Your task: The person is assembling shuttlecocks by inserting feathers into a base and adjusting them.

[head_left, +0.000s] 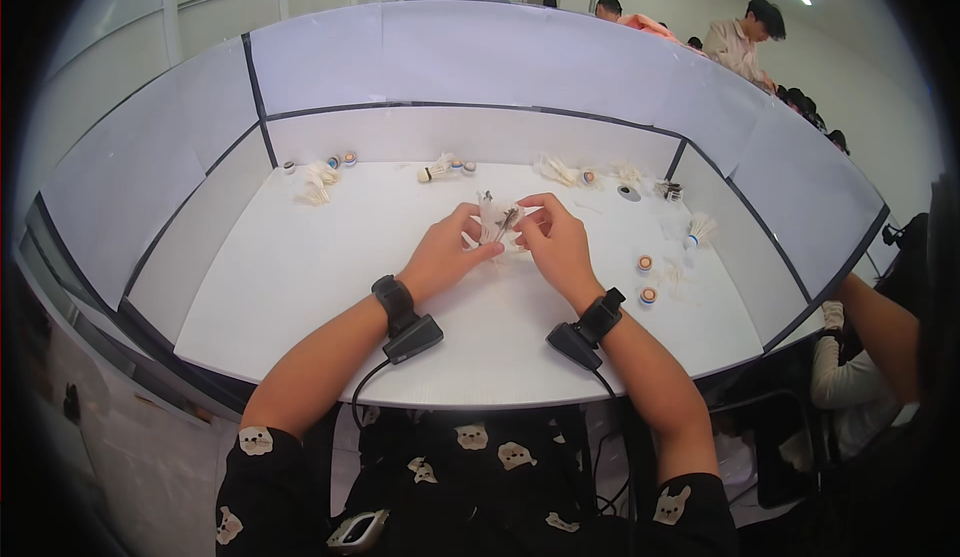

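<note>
Over the middle of the white table, my left hand point(445, 247) and my right hand point(560, 242) hold a shuttlecock point(496, 219) between them. Its white feathers are ragged, with dark patches, and its cork base cannot be made out. The left fingers and thumb close on the feathers from the left side. My right thumb and fingers pinch at the opposite side, next to the dark patch. Some pale feather bits lie just under the hands, partly hidden by them.
Loose feathers point(315, 185) and corks lie at the back left. A shuttlecock point(435, 169) rests at the back middle, another point(700, 229) at the right. Two corks point(647, 296) stand front right. Near a round table hole point(629, 193) lies a dark clump point(668, 190). Low partitions point(450, 137) enclose the table.
</note>
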### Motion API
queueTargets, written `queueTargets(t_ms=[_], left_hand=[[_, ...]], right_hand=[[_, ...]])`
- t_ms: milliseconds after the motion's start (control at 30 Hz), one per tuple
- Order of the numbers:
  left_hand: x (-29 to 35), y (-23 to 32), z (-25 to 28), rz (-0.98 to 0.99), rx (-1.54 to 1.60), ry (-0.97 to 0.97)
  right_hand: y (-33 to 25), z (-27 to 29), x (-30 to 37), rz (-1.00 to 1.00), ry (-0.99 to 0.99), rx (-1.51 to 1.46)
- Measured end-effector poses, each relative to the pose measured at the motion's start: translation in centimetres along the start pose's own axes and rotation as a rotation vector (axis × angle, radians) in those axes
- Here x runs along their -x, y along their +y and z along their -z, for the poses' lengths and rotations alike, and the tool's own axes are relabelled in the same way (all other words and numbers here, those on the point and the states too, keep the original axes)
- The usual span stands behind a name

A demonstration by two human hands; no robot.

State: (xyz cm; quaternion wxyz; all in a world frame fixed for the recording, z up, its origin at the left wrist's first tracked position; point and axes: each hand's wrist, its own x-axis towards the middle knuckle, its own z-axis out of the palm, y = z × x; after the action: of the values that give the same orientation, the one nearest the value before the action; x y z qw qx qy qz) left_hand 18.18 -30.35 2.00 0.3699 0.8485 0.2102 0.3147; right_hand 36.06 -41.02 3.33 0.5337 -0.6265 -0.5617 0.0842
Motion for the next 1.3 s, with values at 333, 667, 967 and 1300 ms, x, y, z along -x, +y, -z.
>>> queueTargets(t_ms=[333, 667, 967, 1300], left_hand=[[-0.5, 0.1, 0.0, -0.031, 0.032, 0.056], [-0.2, 0.0, 0.3, 0.034, 0.023, 0.029], [-0.3, -1.4, -0.2, -0.050, -0.076, 0.102], [-0.3, -2.0, -0.2, -0.120, -0.044, 0.080]], right_hand=[[0.2, 0.4, -0.3, 0.005, -0.025, -0.007], [0.0, 0.0, -0.2, -0.008, -0.051, -0.023], [-0.1, 0.2, -0.1, -0.029, -0.031, 0.000], [-0.2, 0.3, -0.1, -0.019, 0.034, 0.071]])
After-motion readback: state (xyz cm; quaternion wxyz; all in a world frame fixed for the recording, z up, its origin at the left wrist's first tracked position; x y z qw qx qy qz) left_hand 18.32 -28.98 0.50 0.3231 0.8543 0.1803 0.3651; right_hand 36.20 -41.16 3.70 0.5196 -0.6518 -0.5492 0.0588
